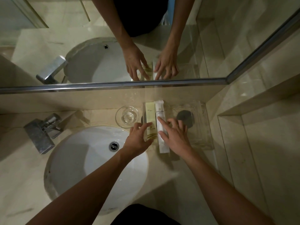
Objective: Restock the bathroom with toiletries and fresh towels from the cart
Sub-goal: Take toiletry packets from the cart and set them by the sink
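Yellow packet [149, 112] lies beside white packet [159, 111]; the spread left hand [139, 138] touches the first, the spread right hand [177, 137] the second.

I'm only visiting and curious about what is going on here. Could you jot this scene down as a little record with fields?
place: beige stone bathroom counter with a white oval sink
tray: clear plastic tray by the back wall
items: pale yellow flat packet and white flat packet, side by side on the tray's left part
left hand: fingers spread, touching the yellow packet
right hand: fingertips on the white packet
nearby: clear glass dish left of the tray
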Motion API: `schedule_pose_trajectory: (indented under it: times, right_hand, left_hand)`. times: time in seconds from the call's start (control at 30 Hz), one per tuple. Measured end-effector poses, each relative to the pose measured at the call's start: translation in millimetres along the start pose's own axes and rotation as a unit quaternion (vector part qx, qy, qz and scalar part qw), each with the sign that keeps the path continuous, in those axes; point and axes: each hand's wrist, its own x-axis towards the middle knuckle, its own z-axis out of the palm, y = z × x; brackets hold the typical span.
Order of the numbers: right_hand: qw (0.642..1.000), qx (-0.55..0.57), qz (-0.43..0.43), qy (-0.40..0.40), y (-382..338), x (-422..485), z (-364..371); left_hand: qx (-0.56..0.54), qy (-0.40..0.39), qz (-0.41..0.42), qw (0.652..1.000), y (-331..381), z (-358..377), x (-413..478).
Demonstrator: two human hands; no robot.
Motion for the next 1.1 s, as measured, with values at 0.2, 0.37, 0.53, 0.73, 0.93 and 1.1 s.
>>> schedule_pose_trajectory:
  times: [0.2, 0.37, 0.53, 0.73, 0.93, 1.1]
  right_hand:
    - [1.0, -0.009, 0.001, 0.002, -3.9, -0.1, 4.9]
    - [1.0, -0.002, -0.002, -0.001, -9.3, 3.1, 1.0]
    - [1.0, 0.007, 0.018, 0.008, -14.1, -4.0, -1.3]
    - [0.999, 0.013, 0.02, 0.038, -26.0, -29.4, -5.1]
    - [0.996, 0.03, 0.003, 0.088, -54.6, -76.2, -6.0]
    - [0.99, 0.04, -0.019, 0.135, -90.5, -128.3, -8.9]
  left_hand:
    - [-0.009, 0.0, 0.002, 1.0, -2.3, -0.9, 0.9]
    - [-0.001, -0.006, -0.001, 1.0, -1.2, -2.5, 2.0]
    - [0.031, -0.03, 0.016, 0.999, -4.0, -6.2, -7.8]
    - [0.091, 0.0, 0.035, 0.995, -10.8, -22.6, -38.0]
    - [0.137, 0.027, 0.059, 0.988, -18.3, -44.6, -85.1]
    - [0.163, 0.058, 0.095, 0.98, -38.6, -54.7, -138.5]
